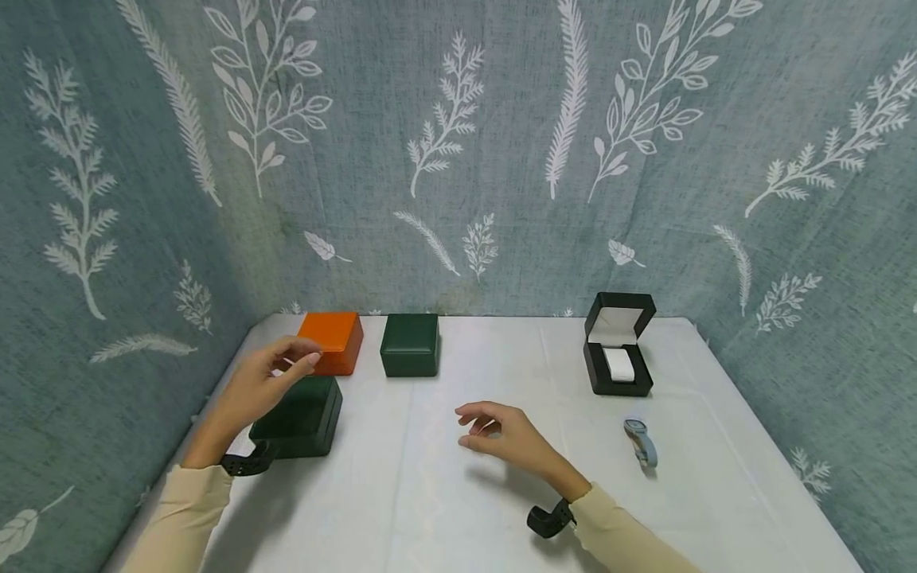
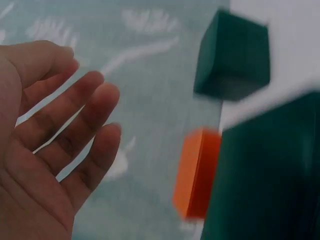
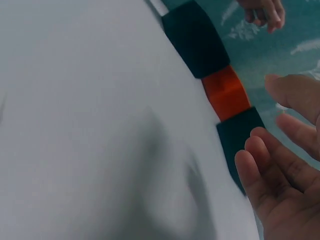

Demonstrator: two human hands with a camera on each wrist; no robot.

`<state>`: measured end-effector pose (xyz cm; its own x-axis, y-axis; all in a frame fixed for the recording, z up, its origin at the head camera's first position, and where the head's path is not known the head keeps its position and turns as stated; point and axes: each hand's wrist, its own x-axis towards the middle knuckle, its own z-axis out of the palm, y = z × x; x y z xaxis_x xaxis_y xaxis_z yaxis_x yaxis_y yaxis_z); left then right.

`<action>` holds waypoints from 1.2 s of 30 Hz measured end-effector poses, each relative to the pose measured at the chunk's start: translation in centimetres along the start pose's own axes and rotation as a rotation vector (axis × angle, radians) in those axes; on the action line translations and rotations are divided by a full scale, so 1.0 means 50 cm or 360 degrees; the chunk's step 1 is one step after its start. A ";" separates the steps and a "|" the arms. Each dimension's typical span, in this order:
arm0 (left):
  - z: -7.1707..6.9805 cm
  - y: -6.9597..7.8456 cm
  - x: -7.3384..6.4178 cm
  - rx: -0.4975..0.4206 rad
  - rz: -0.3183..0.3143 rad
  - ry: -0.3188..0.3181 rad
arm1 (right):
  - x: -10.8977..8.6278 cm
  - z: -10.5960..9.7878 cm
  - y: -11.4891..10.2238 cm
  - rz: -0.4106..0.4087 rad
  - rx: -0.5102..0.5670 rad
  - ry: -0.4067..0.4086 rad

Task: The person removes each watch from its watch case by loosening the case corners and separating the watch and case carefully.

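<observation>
My left hand (image 1: 263, 386) hovers above the nearer dark green box (image 1: 304, 418) at the left, with its fingers loosely bent and nothing in them. In the left wrist view the same hand (image 2: 60, 130) is apart from the boxes. Behind it stands an orange box (image 1: 337, 342), and to the right of that a smaller green box (image 1: 411, 346); all three have their lids down. Over the middle of the table my right hand (image 1: 512, 436) is raised, fingers relaxed, holding nothing. A wristwatch (image 1: 641, 443) with a light blue strap lies to its right.
At the back right a black watch box (image 1: 622, 370) stands with its lid up and a white cushion (image 1: 618, 364) inside. The white table (image 1: 444, 509) is bordered by patterned blue-green cloth (image 1: 516, 159) at the back and sides. Each wrist wears a black band.
</observation>
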<state>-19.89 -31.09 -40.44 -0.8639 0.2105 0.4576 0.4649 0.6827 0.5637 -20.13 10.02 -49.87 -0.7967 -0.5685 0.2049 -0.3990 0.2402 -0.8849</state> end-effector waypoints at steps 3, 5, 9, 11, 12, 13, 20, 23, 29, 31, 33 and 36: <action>-0.037 -0.033 -0.025 0.0009 -0.0113 0.0059 | 0.019 0.026 -0.004 -0.0005 0.0008 -0.0010; -0.060 -0.058 -0.046 -0.0068 -0.0177 0.0102 | 0.029 0.045 -0.007 -0.0012 0.0021 -0.0019; -0.091 -0.119 -0.088 -0.0256 -0.0246 0.0196 | 0.048 0.088 -0.014 -0.0015 0.0057 -0.0058; -0.098 -0.151 -0.109 -0.0290 -0.0276 0.0232 | 0.057 0.108 -0.016 -0.0026 0.0055 -0.0086; -0.100 -0.166 -0.119 -0.0301 -0.0303 0.0247 | 0.062 0.118 -0.016 -0.0037 0.0047 -0.0100; -0.100 -0.180 -0.127 -0.0306 -0.0330 0.0253 | 0.067 0.126 -0.017 -0.0048 0.0041 -0.0110; -0.094 -0.236 -0.166 -0.0306 -0.0566 0.0119 | 0.099 0.181 -0.024 -0.0073 0.0019 -0.0140; -0.089 -0.247 -0.177 -0.0302 -0.0609 -0.0008 | 0.107 0.201 -0.021 -0.0050 0.0037 -0.0155; -0.079 -0.261 -0.186 -0.0377 -0.0550 -0.0253 | 0.119 0.233 -0.027 -0.0026 0.0081 -0.0155; -0.079 -0.263 -0.188 -0.0434 -0.0569 -0.0337 | 0.127 0.245 -0.034 -0.0038 0.0074 -0.0164; -0.080 -0.264 -0.190 -0.0530 -0.0596 -0.0441 | 0.135 0.256 -0.038 -0.0044 0.0067 -0.0165; -0.081 -0.265 -0.190 -0.0691 -0.0613 -0.0573 | 0.147 0.273 -0.042 -0.0028 0.0044 -0.0149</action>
<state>-17.07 -44.98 -49.48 -0.9591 0.2794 -0.0460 0.0818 0.4291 0.8996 -18.93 -5.42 -52.22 -0.7433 -0.6438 0.1814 -0.3988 0.2088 -0.8930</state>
